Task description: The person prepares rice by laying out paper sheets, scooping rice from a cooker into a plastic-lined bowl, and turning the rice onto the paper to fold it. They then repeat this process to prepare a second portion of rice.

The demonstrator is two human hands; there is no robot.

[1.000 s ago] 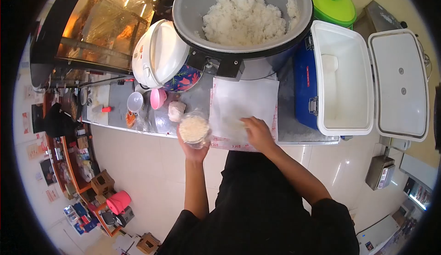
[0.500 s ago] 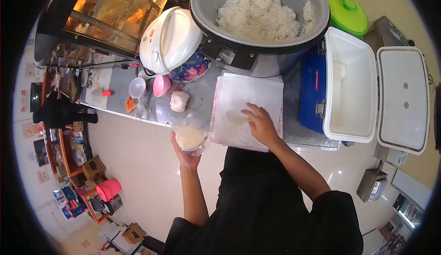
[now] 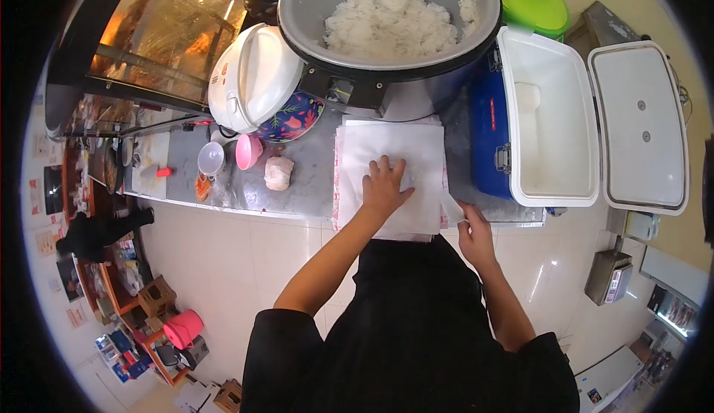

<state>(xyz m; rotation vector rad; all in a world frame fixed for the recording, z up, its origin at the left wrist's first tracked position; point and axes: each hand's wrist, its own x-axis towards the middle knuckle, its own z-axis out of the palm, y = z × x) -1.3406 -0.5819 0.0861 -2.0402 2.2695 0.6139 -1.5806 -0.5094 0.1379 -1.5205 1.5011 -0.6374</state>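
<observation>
My left hand (image 3: 382, 192) lies with its fingers spread on a stack of white paper sheets (image 3: 405, 142) at the counter's front edge. Something small and pale shows by its thumb, too unclear to name. At the stack's right front corner, my right hand (image 3: 476, 233) pinches a lifted paper corner (image 3: 451, 208). Behind the stack stands a large pot (image 3: 297, 23) of cooked rice (image 3: 390, 23). A wrapped pale bundle (image 3: 279, 173) rests on the counter to the left, near a pink cup (image 3: 248, 151) and a whitish cup (image 3: 211, 159).
A blue cooler (image 3: 491, 138) with its white lid (image 3: 645, 127) open stands at right. A white-lidded rice container (image 3: 256, 78), a lit glass display case (image 3: 167, 30) and a green-lidded container (image 3: 529, 0) surround the pot. Another person (image 3: 97, 234) is at far left.
My left hand has moved right onto the paper, and the clear-wrapped rice it held is no longer visible. My right hand has moved from the sheets' middle to their right corner. The view has shifted.
</observation>
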